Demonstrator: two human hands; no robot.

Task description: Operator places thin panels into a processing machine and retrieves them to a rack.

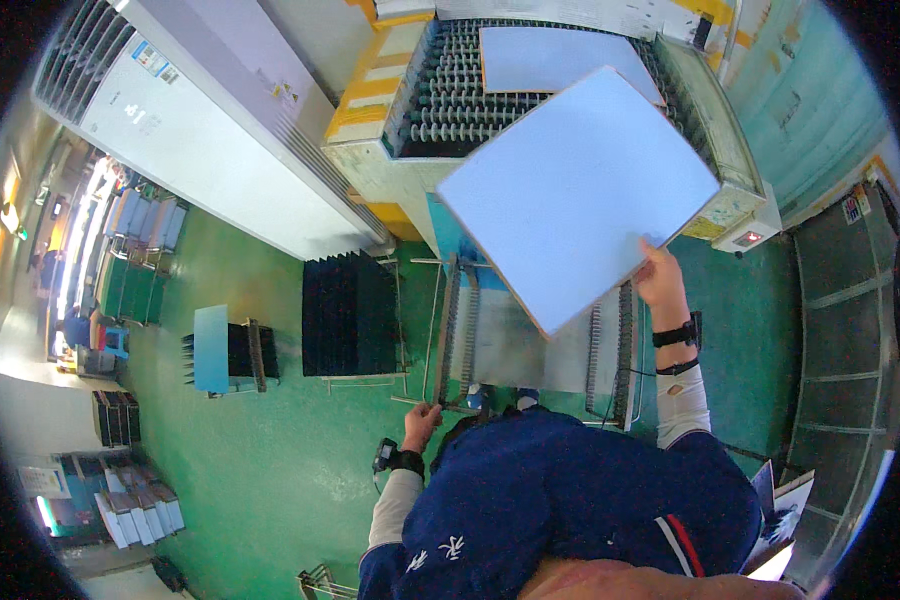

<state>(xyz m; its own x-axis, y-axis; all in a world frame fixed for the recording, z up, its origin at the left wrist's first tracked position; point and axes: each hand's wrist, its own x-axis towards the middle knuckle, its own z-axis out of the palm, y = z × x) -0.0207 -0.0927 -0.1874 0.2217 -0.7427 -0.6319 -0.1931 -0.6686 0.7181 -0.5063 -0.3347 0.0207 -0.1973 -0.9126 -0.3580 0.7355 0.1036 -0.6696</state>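
Left hand is curled at the near corner of a metal rack, can't really tell if it's gripping, and the rack's got comb-like toothed side rails with a dull grey sheet between them. Right hand is pinching the edge of a flat, smooth, pale blue-white rectangular panel with a thin brownish rim, held cornerwise above the rack's far end. Behind that, a roller conveyor with rows of ridged rollers carries a second pale panel.
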